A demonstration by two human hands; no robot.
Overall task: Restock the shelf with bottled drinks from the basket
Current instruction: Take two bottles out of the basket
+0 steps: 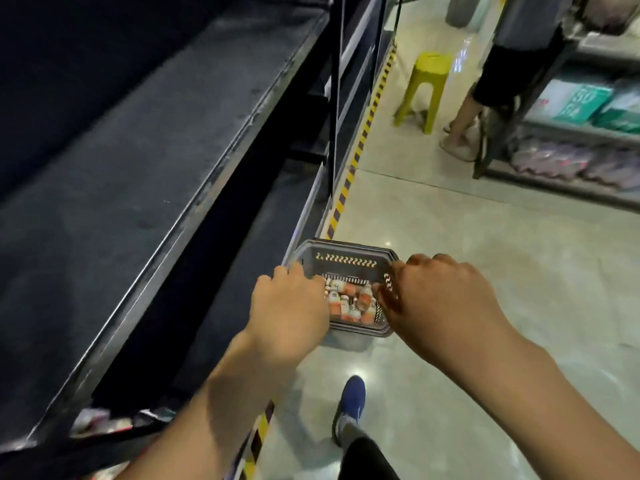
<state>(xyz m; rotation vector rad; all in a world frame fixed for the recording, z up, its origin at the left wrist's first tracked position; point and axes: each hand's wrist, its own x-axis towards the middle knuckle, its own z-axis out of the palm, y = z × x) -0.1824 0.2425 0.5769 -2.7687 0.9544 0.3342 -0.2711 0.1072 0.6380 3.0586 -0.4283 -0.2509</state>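
1. The dark basket (346, 261) is down low, just beside the black shelf (138, 168).
2. Orange-labelled bottled drinks (349, 301) lie inside it.
3. The left hand (289, 306) curls over its left rim, and the right hand (440, 299) clamps its right wall.

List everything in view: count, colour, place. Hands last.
slotted plastic basket: one, dark grey, on the floor by the shelf's foot
small bottled drinks: several, orange-and-white labels, inside the basket
metal shelf: one unit, black, left side
hazard tape: one strip, yellow and black, on the floor along the shelf
plastic stool: one, yellow, up the aisle
shelving rack: one, grey, far right
boxed packs: a few, teal and white, on the rack
other person: one, dark shorts, at the rack
shoe: one, blue, wearer's foot
left hand: over the basket's left rim, grip unclear
right hand: at the right rim, grip unclear
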